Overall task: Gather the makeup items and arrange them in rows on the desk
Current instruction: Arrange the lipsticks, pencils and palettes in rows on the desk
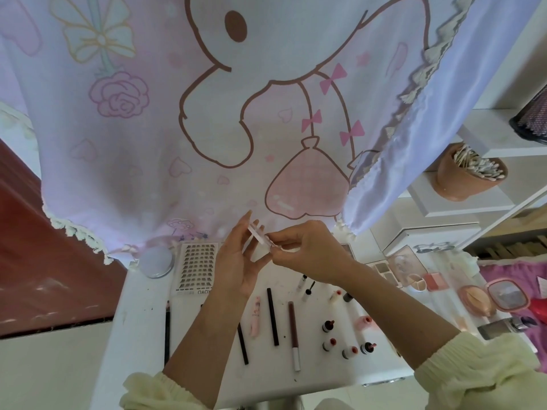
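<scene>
At the centre of the frame, above the smooth white desk (319,371), the left hand (236,261) and right hand (302,250) both pinch a thin, flat white strip (258,234) between fingertips. Lower down, slim dark pencils (272,316) and small round bottles (328,326) lie in rows.

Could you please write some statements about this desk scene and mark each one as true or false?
1. The left hand and the right hand both hold the small white item. True.
2. The lash card lies right of the small bottles. False: it lies left of them.
3. Cotton swabs stand in a pot on the shelf. True.
4. The pink tube is in the right hand. False: it lies on the desk.
</scene>
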